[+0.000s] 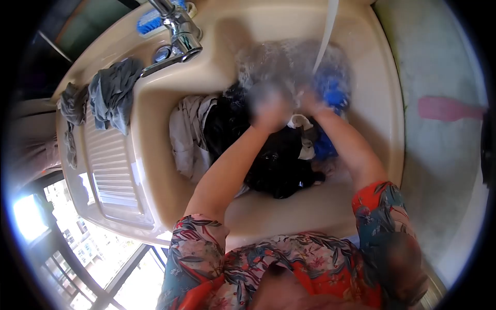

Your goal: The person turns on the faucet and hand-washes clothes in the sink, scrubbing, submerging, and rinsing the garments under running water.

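My left hand is over the wet black clothing in the basin, its fingers blurred. Close by on the right, my right hand reaches into the wash near a white-edged piece of cloth and blue clothing. Blur and water hide whether either hand grips fabric. A pale grey garment lies against the basin's left side. Water stream falls from the top, and splashing water covers the area just beyond my hands.
The beige sink has a ribbed washboard on its left. Grey cloths drape over that board's far end. A chrome faucet juts over the rim beside a blue brush. A pink paddle-like object is at the right.
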Tool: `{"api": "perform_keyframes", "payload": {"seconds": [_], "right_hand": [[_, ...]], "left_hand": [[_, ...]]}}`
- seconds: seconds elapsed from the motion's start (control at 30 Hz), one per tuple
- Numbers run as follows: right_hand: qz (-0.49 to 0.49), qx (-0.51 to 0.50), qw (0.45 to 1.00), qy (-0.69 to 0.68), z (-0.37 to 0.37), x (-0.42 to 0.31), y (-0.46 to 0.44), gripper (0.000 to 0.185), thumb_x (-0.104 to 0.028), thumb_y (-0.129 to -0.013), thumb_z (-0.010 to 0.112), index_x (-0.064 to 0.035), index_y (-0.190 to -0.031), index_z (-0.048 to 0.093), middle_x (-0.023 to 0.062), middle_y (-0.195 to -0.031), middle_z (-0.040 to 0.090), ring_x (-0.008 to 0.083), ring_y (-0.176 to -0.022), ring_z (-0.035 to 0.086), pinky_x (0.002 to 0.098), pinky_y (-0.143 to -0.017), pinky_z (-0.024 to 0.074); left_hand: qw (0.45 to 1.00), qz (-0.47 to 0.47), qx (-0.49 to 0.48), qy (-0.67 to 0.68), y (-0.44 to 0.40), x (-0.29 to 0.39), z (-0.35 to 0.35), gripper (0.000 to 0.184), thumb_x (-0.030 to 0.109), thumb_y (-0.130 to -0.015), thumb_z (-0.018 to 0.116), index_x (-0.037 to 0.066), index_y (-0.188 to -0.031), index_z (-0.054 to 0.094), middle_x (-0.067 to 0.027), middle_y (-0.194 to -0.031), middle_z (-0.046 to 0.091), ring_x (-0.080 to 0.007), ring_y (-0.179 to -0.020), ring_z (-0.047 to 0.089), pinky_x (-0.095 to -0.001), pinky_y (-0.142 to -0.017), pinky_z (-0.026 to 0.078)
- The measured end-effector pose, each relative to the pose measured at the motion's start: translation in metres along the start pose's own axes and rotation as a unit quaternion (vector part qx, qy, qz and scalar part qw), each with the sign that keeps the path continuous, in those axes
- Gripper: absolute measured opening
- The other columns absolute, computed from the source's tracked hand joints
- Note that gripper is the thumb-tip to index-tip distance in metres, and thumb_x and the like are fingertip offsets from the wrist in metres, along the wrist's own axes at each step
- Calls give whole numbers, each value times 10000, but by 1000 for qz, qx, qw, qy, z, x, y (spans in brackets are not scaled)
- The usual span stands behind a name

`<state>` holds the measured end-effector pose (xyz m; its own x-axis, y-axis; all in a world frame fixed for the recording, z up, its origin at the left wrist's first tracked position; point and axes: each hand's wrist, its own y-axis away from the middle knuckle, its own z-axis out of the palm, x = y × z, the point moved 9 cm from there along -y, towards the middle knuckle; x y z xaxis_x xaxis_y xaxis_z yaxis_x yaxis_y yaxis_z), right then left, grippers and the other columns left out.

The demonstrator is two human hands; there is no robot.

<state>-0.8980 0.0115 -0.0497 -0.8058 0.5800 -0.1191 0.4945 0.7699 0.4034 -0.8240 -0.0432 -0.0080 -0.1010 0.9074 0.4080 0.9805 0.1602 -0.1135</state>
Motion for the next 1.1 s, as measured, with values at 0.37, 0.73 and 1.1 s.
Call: {"api": "perform_keyframes", "payload": {"seconds": [0.37, 0.73, 1.1], "right_hand": [[73, -66, 980, -173, 6, 52, -4, 463, -356, -759, 579, 8, -1045, 596, 223, -989, 617, 361, -914, 596, 403, -779, 470], [41, 155, 900, -405, -98, -7, 144, 395, -390, -773, 630, -28, -930, 657, 182, -840, 649, 280, -767, 633, 363, -701, 471], [-108, 287, 816, -489, -282, -40, 199, 199, -176, -797, 669, 3, -855, 606, 6, -706, 592, 57, -676, 512, 228, -607, 429]], "left_hand": [[880, -155, -409, 186, -29, -23, 41, 795, 375, -523, 767, -4, -1178, 525, -232, -1128, 568, -330, -1046, 552, -351, -865, 451], [955, -150, -157, 202, 41, 55, -119, 637, 263, -504, 701, 20, -1084, 601, -204, -901, 638, -270, -848, 621, -332, -782, 479], [969, 50, 104, 218, 28, 117, -298, 425, 249, -541, 692, 60, -920, 657, -164, -799, 602, -315, -767, 599, -353, -728, 482]]}}
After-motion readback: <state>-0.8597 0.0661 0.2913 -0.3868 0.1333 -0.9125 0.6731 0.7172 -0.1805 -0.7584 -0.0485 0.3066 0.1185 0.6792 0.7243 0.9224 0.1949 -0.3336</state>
